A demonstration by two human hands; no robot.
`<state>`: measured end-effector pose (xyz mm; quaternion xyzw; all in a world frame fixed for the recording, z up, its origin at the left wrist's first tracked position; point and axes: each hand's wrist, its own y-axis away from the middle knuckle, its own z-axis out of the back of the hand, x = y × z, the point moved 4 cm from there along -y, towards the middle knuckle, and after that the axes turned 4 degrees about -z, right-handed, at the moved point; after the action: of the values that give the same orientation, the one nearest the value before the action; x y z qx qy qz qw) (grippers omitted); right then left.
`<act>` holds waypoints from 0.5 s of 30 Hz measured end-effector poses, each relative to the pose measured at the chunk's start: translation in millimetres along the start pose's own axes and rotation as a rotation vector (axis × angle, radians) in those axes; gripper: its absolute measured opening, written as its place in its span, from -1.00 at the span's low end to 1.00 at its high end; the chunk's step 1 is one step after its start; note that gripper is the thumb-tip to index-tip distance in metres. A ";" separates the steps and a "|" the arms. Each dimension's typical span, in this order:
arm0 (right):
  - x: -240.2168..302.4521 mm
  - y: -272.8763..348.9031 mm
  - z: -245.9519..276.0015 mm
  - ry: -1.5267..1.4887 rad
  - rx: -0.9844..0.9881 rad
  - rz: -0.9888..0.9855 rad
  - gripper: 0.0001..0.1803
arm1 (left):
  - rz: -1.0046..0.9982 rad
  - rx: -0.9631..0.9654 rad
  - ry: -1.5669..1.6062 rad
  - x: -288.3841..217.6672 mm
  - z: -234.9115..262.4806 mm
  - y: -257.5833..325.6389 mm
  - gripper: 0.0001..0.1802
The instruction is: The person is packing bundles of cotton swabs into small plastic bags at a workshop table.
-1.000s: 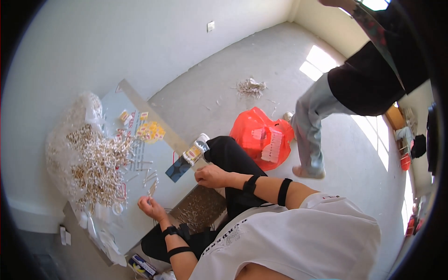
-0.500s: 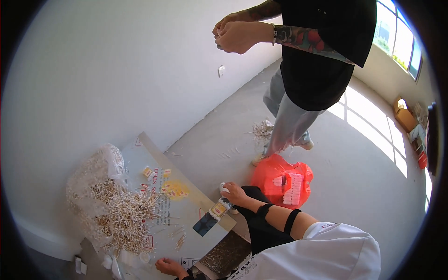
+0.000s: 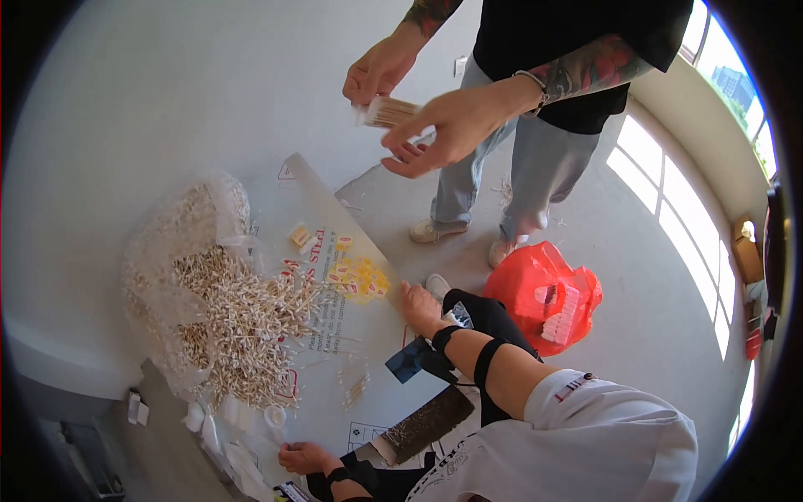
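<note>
Presently | left hand (image 3: 304, 458), right hand (image 3: 421, 308): fingers' closure cannot be told | centre-left swabs (image 3: 242, 326) could be scattered if brushed

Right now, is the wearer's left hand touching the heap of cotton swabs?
Apart: the head view shows pale tabletop between the left hand and the heap of cotton swabs.

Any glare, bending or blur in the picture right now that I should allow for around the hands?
Head view: the window is partly washed out, its sunlit patches glaring on the floor; head view: straight edges bow toward the rim; head view: left hand and right hand lie clear of that glare, but single swabs in the swab pile merge.
</note>
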<state>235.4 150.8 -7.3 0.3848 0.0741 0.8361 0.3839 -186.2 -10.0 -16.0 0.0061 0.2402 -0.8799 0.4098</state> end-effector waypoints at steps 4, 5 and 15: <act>7.6 3.1 6.8 0.080 -0.073 -0.084 -0.32 | -0.008 0.068 0.034 -6.8 4.1 -1.5 -0.82; 10.6 1.4 7.2 0.093 -0.072 -0.112 -0.31 | -0.033 0.060 0.061 -7.1 1.9 -2.1 -0.82; 14.0 3.5 9.1 0.130 -0.099 -0.130 -0.28 | -0.036 0.053 0.072 -2.2 -1.1 0.4 -0.78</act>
<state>233.9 156.6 8.7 0.3045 0.0825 0.8352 0.4504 -184.7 -8.2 -16.6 0.0442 0.2315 -0.8925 0.3846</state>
